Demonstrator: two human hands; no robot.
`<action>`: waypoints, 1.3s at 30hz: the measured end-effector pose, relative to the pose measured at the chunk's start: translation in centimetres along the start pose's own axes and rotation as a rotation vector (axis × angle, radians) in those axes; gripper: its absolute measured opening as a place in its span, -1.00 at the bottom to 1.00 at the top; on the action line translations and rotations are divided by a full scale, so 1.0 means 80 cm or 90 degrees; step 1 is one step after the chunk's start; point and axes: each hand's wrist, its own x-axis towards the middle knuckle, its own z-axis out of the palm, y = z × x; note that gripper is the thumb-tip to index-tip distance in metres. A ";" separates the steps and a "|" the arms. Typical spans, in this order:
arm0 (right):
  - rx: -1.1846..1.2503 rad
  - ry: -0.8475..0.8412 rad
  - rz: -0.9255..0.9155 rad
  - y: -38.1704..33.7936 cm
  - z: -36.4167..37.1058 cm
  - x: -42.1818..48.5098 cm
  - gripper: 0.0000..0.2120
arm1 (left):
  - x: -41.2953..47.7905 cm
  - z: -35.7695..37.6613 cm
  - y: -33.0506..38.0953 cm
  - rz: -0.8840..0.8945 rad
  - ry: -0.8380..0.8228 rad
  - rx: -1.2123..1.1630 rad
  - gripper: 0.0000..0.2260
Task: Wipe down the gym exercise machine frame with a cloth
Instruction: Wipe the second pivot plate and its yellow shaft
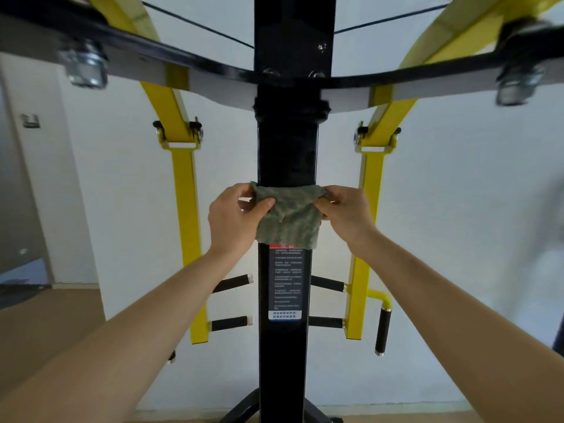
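Note:
A black upright post (287,154) of the gym machine stands straight ahead of me. A grey-green cloth (288,218) is stretched flat across its front face, just above a printed instruction label (286,282). My left hand (235,218) pinches the cloth's upper left corner between thumb and fingers. My right hand (345,212) pinches the upper right corner. Both hands sit on either side of the post at the same height.
Yellow swing arms hang left (186,227) and right (366,227) of the post, with black foam grips (383,331) sticking out. A black crossbar (396,74) with bolts runs overhead. A white wall is behind, wooden floor below, a doorway at the far left.

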 end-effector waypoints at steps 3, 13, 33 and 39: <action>0.017 0.031 0.008 -0.020 0.005 0.011 -0.88 | 0.022 0.001 0.008 -0.001 0.014 0.004 -0.75; 0.112 0.185 0.079 -0.088 0.017 -0.016 -0.86 | 0.019 -0.009 0.088 0.136 0.096 0.038 -0.88; 0.897 0.044 0.234 -0.197 -0.102 -0.089 -0.86 | -0.015 -0.020 0.265 -0.425 -0.127 -0.785 -0.81; 0.885 0.151 0.156 -0.195 -0.144 -0.120 -0.85 | -0.044 0.001 0.305 -0.407 -0.236 -0.781 -0.79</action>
